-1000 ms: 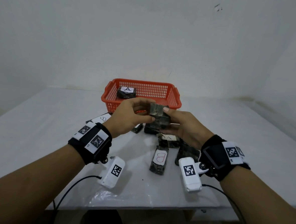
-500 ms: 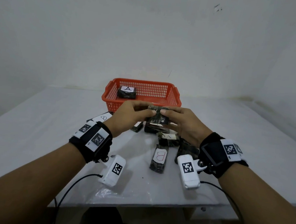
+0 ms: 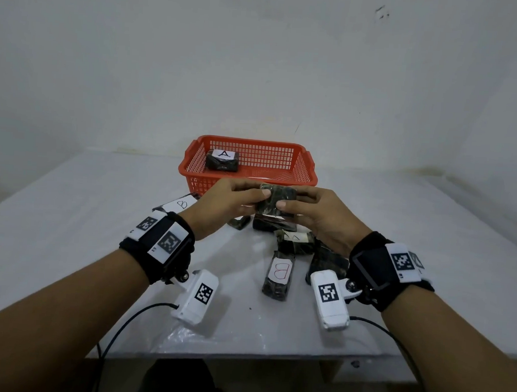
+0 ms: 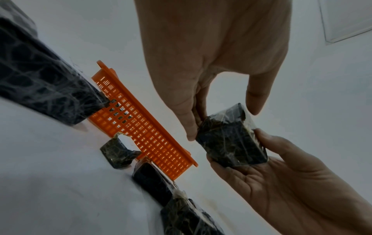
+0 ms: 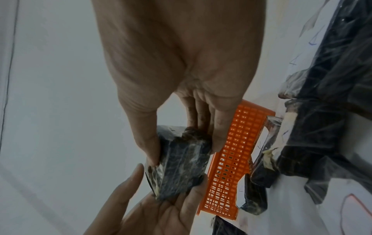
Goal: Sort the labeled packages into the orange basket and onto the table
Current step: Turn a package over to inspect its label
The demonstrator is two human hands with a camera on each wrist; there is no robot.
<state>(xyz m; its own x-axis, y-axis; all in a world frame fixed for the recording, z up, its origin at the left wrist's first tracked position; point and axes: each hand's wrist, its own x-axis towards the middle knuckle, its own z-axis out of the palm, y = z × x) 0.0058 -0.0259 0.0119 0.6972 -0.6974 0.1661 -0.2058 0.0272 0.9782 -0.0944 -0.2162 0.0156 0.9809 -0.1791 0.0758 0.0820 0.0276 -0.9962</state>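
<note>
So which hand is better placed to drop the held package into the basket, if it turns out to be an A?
Marginally the left hand. Both hands pinch the package, level with the orange basket's near wall. The A package lies in its left part; the right hand sits no closer.

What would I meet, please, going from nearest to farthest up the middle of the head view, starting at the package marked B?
Package marked B → package with a partly hidden label → package held in both hands → orange basket → package marked A inside it, at the far left.
</note>
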